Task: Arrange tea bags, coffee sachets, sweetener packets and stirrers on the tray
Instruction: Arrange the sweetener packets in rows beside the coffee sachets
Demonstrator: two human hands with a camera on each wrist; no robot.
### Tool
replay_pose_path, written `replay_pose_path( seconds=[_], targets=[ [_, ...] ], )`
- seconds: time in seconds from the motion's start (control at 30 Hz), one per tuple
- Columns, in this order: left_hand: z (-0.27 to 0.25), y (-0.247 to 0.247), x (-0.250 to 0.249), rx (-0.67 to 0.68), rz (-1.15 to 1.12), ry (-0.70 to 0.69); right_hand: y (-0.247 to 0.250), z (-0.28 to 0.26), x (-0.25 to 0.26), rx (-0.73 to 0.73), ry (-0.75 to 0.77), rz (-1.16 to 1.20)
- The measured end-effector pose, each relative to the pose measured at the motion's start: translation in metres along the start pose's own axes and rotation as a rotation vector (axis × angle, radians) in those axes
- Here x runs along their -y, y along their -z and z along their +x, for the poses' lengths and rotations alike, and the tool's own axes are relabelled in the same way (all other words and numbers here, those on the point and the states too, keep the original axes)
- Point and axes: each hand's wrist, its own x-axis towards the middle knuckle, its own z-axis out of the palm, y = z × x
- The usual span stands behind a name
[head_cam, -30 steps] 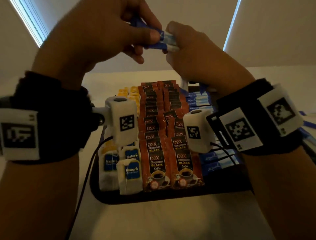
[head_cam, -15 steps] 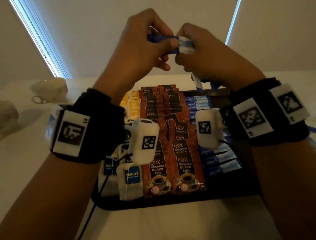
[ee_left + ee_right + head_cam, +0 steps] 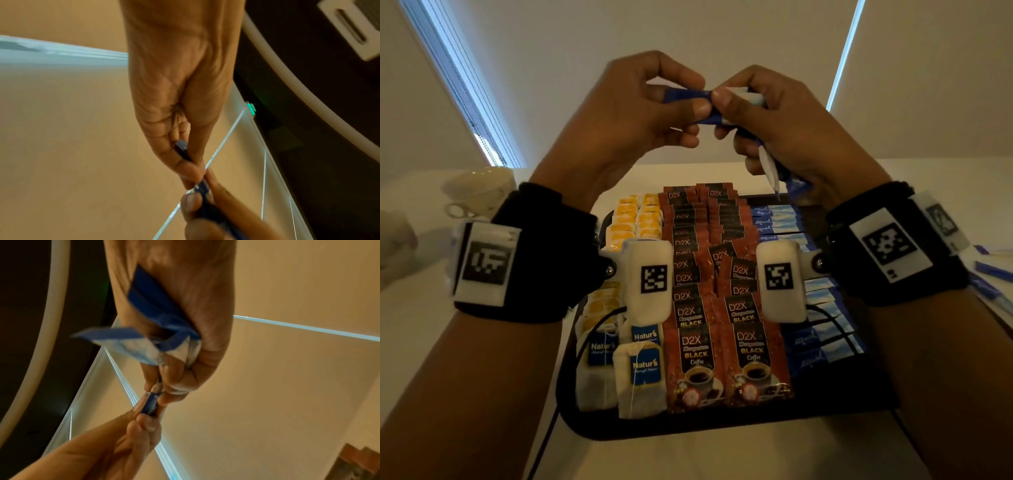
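Both hands are raised above the black tray [image 3: 688, 430]. My left hand [image 3: 654, 102] pinches the blue end of a sweetener packet [image 3: 685, 94] between thumb and fingers. My right hand [image 3: 753, 109] pinches the same packet's white end and also grips more blue-and-white sweetener packets [image 3: 148, 318] in its palm, their ends hanging below the fist [image 3: 774, 171]. On the tray lie tea bags [image 3: 642, 373] at the left, red coffee sachets [image 3: 697, 363] in the middle and a row of sweetener packets [image 3: 822, 349] at the right.
A white cup [image 3: 479, 190] stands on the table at the far left. Loose blue packets [image 3: 993, 274] lie on the table right of the tray. Cables run from the wrist cameras over the tray's front edge. A pale wall and window blinds stand behind.
Both hands have come lower and nearer the middle of the view, still holding the packet between them. The head view has tilted, showing more of the tray and the cup.
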Motion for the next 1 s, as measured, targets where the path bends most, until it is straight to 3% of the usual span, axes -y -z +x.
replay_pose_path(
  seconds=[0.13,0.33,0.73,1.0],
  targets=[
    [0.0,0.002,0.001,0.07,-0.066,0.105,0.01,0.0,-0.003,0.03,0.038,-0.067],
    [-0.002,0.001,0.001,0.146,0.01,0.089,0.016,-0.001,-0.006,0.053,0.021,-0.133],
    [0.003,-0.003,0.009,0.04,-0.073,0.092,0.019,-0.001,-0.005,0.052,-0.004,-0.085],
    [0.0,-0.007,0.006,0.059,0.129,-0.046,0.015,0.0,-0.004,0.041,-0.003,-0.083]
  ],
)
